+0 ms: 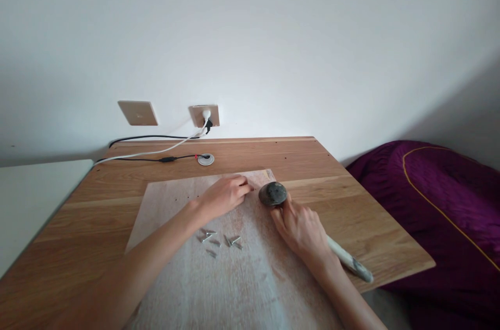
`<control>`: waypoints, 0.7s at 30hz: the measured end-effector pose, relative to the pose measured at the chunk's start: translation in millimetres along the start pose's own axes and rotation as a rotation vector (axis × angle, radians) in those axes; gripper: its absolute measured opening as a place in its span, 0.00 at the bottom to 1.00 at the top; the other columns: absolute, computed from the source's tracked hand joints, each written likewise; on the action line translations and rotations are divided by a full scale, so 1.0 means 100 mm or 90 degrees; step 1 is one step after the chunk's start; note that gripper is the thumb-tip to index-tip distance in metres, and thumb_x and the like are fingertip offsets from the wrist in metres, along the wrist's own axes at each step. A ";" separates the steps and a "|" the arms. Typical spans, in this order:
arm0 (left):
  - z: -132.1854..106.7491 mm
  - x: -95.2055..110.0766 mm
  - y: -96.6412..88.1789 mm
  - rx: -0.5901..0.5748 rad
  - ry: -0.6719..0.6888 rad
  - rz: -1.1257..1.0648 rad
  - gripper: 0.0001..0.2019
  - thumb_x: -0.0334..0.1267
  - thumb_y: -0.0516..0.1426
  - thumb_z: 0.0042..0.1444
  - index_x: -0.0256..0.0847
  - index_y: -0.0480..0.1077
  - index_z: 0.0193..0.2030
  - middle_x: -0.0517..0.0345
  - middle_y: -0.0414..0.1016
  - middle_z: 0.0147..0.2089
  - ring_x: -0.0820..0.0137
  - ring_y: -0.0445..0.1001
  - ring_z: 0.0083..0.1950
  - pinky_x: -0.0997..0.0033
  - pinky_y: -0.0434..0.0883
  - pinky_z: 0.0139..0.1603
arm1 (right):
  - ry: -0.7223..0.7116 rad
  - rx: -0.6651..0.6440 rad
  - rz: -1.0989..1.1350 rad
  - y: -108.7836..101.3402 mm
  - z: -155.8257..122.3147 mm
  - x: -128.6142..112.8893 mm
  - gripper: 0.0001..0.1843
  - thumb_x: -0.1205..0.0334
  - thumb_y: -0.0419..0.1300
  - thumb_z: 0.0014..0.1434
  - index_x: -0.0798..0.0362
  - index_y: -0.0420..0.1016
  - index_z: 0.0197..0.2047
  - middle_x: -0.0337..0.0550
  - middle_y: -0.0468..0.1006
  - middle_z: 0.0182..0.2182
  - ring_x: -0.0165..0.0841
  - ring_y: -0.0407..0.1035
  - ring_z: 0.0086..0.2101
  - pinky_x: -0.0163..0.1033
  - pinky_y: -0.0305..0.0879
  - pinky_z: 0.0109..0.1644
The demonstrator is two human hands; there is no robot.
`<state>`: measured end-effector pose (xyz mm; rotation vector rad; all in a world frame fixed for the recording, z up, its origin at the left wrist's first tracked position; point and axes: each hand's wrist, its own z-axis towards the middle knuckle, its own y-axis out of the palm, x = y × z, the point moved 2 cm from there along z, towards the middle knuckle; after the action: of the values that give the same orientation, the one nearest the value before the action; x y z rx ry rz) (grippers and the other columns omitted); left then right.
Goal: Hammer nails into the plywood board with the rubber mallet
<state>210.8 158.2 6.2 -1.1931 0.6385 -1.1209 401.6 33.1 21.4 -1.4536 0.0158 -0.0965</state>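
Observation:
My left hand [226,194] rests on the far part of the pale wooden board [187,288]. Its fingertips are pinched together close to the board, and whatever they hold is too small to make out. Wrapped round the handle just below the head, my right hand [302,228] grips a mallet [273,194] with a dark, round head. The mallet's pale handle runs back under the wrist toward the lower right. Nearer to me on the board lie several loose metal screws [234,241], some partly blurred.
Under the board is a wooden tabletop [351,215] with a cable grommet [205,159]. White and black cables [156,153] run along its back to a wall socket [205,115]. A white surface [35,205] adjoins at left; purple fabric [429,205] lies at right.

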 end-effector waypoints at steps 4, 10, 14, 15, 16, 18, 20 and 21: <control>-0.04 -0.04 0.05 0.047 -0.013 -0.042 0.09 0.26 0.58 0.66 0.38 0.79 0.47 0.52 0.78 0.46 0.65 0.79 0.45 0.67 0.75 0.48 | -0.007 -0.016 0.003 -0.03 0.01 0.00 0.10 0.61 0.53 0.75 0.53 0.72 0.43 0.50 0.84 0.30 0.40 0.79 0.27 0.39 0.45 0.27; 0.11 0.00 0.03 0.089 -0.072 -0.160 0.09 0.23 0.60 0.60 0.38 0.79 0.42 0.55 0.81 0.41 0.67 0.79 0.40 0.70 0.72 0.43 | -0.067 -0.051 0.032 -0.02 0.06 0.12 0.10 0.66 0.54 0.73 0.51 0.74 0.39 0.49 0.85 0.37 0.38 0.79 0.31 0.39 0.46 0.29; 0.25 0.00 0.03 0.088 -0.148 -0.243 0.08 0.23 0.61 0.58 0.38 0.79 0.40 0.56 0.83 0.37 0.67 0.80 0.38 0.72 0.71 0.41 | -0.041 -0.037 0.053 0.02 0.05 0.14 0.10 0.65 0.52 0.74 0.53 0.74 0.42 0.48 0.84 0.33 0.39 0.79 0.30 0.39 0.48 0.30; 0.26 0.00 0.04 0.088 -0.162 -0.265 0.08 0.23 0.61 0.57 0.38 0.79 0.40 0.56 0.83 0.37 0.68 0.80 0.37 0.73 0.70 0.40 | -0.030 -0.032 0.058 0.04 0.05 0.14 0.11 0.64 0.52 0.74 0.53 0.74 0.43 0.48 0.84 0.32 0.39 0.79 0.29 0.39 0.48 0.30; 0.27 -0.01 0.06 0.089 -0.172 -0.288 0.08 0.23 0.61 0.57 0.38 0.79 0.40 0.56 0.83 0.36 0.68 0.80 0.37 0.73 0.70 0.39 | -0.021 -0.027 0.064 0.05 0.05 0.14 0.11 0.63 0.51 0.75 0.53 0.74 0.43 0.48 0.84 0.32 0.40 0.79 0.29 0.39 0.49 0.30; 0.27 -0.01 0.09 0.096 -0.186 -0.329 0.08 0.23 0.61 0.57 0.37 0.79 0.40 0.57 0.83 0.35 0.69 0.79 0.35 0.74 0.70 0.38 | -0.010 -0.021 0.076 0.08 0.05 0.15 0.11 0.62 0.51 0.74 0.53 0.73 0.42 0.48 0.84 0.31 0.41 0.79 0.29 0.39 0.49 0.30; 0.26 -0.02 0.12 0.104 -0.192 -0.356 0.08 0.24 0.61 0.58 0.37 0.79 0.40 0.57 0.83 0.35 0.70 0.79 0.34 0.74 0.69 0.37 | -0.005 -0.017 0.086 0.09 0.05 0.15 0.11 0.61 0.52 0.74 0.53 0.73 0.41 0.48 0.84 0.31 0.41 0.79 0.29 0.39 0.49 0.30; 0.25 -0.02 0.13 0.108 -0.192 -0.361 0.08 0.24 0.62 0.58 0.37 0.79 0.40 0.57 0.83 0.34 0.70 0.79 0.34 0.74 0.69 0.37 | -0.004 -0.015 0.090 0.09 0.05 0.16 0.11 0.61 0.52 0.74 0.53 0.73 0.41 0.48 0.84 0.31 0.41 0.79 0.29 0.39 0.49 0.31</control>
<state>236.6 169.3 1.0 -1.3983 -0.0387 -1.3904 418.1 38.2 13.5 -1.4721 0.1142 0.0233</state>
